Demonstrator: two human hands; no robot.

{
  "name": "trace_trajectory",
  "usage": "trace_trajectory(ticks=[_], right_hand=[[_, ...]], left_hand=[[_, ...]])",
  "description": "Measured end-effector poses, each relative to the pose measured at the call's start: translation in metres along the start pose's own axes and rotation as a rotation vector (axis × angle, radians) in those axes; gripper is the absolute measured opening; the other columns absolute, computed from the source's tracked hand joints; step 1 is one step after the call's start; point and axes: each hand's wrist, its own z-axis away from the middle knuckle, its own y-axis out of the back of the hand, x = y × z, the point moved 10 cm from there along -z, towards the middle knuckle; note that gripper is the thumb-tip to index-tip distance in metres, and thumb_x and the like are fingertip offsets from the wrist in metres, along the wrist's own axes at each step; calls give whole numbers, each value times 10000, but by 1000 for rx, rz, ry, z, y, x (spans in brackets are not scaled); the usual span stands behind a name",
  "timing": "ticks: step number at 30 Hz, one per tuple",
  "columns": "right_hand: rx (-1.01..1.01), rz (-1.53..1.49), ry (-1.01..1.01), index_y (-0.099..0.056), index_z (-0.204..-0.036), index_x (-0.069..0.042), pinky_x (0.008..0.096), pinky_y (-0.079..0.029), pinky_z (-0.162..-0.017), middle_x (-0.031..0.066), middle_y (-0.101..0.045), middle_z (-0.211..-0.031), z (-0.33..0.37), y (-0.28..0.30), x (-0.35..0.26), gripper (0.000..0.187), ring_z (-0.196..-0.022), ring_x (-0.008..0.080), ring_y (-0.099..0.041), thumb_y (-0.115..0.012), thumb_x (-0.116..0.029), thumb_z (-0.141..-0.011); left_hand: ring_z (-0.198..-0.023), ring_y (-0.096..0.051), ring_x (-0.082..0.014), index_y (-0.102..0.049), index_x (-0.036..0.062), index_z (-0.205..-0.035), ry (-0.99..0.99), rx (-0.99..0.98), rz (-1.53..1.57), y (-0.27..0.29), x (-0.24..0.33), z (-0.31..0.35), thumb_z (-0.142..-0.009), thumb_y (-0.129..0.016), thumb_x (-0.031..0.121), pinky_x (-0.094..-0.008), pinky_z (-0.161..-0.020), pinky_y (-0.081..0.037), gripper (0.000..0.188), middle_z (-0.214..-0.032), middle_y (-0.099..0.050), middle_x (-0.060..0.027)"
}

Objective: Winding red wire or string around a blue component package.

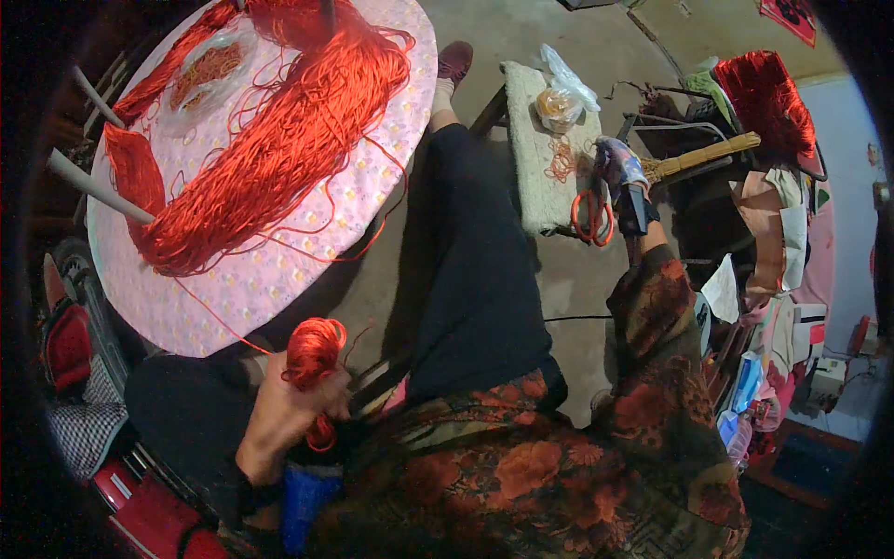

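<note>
My left hand [284,410] is closed around a small wound bundle of shiny red cord [315,349], low at the left. A single strand runs from it to a large loose skein of red cord [289,154] on the round table. To the right, my right hand [618,166], in a patterned glove with a dark band at the wrist, reaches beside the stool [533,158]. Next to it, at the stool's near edge, are scissors with orange-red handles [590,220]. Its fingers are partly hidden, so I cannot tell whether it touches the scissors.
White posts [98,186] stand inside the skein at the table's left. The pink flowered tabletop [172,312] also bears a clear plastic bag [209,79]. On the stool lie a knotted plastic bag [562,107] and loose orange strands [561,158]. A straw broom [703,156] lies beyond my right hand.
</note>
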Motion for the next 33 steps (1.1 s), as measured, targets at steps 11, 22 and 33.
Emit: trace_trajectory(ticks=[11,22,33], right_hand=[[-180,-1531,-368,-599,-1042,-79,249,-438,-716,18,-596,-924,54,37,-160,215,-829,117,-553,-584,-242,-902],[-800,-1381,-84,-631,-911,-12,256,-491,-745,52,-661,-875,156,18,-443,103,-804,113,-608,-667,-81,-843],[-848,-1196,106,-628,-906,-13,260,-483,-797,39,-661,-891,179,5,-494,126,-832,96,-590,-665,-112,-836]], left_hand=[[-579,-576,-125,-562,37,-790,-241,100,235,16,7,3,-846,-638,113,-269,-595,-498,122,-648,-571,-32],[-558,-543,-58,-625,30,-947,-234,115,322,14,27,27,-795,-734,124,-213,-514,-442,209,-718,-594,13],[-519,-531,-71,-655,31,-858,-312,134,387,39,-1,44,-817,-707,133,-230,-490,-428,121,-652,-597,-8]])
